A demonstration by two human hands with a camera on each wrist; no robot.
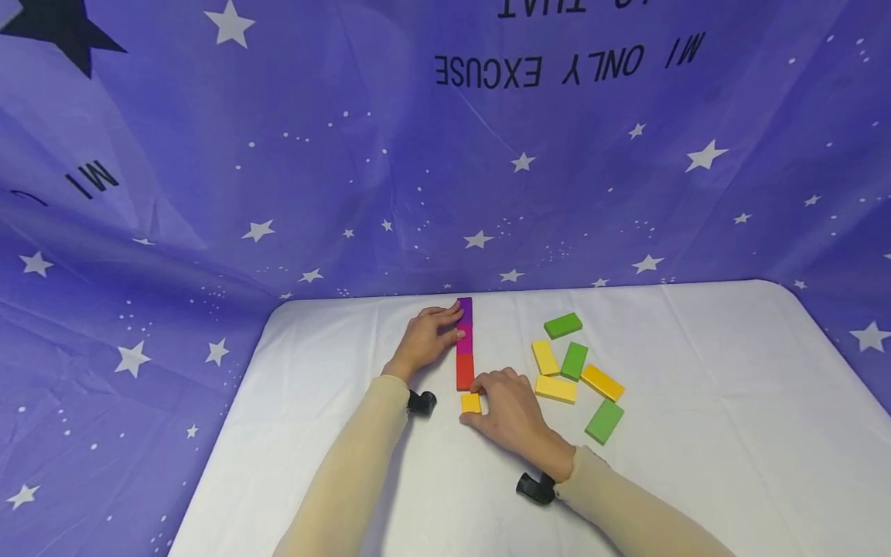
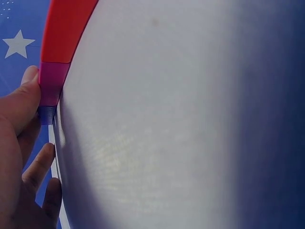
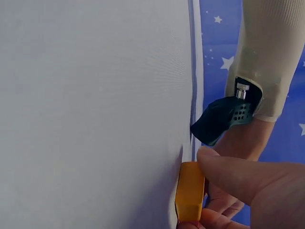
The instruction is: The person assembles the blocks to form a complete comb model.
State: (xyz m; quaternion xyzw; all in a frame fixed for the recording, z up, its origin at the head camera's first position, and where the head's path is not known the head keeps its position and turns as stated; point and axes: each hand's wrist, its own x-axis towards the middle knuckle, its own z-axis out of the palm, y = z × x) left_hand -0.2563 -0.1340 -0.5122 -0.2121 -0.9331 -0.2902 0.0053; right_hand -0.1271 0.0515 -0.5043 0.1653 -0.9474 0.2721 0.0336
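Note:
Purple (image 1: 465, 311), magenta (image 1: 465, 340) and red (image 1: 465, 372) blocks stand end to end in a straight line on the white table. My left hand (image 1: 426, 339) touches the left side of the purple and magenta blocks with fingertips and thumb; the left wrist view shows the thumb against the magenta block (image 2: 51, 82). Just below the red block in the head view, my right hand (image 1: 510, 410) pinches an orange-yellow block (image 1: 471, 403) between thumb and fingers. In the right wrist view this block (image 3: 189, 191) has its far end close to a red surface.
Right of the row lie loose blocks: several green ones (image 1: 574, 361), yellow ones (image 1: 555, 389) and an orange-yellow one (image 1: 602, 382). The table's (image 1: 696, 464) back edge meets a purple cloth (image 1: 418, 193) with stars. Each wrist wears a black camera.

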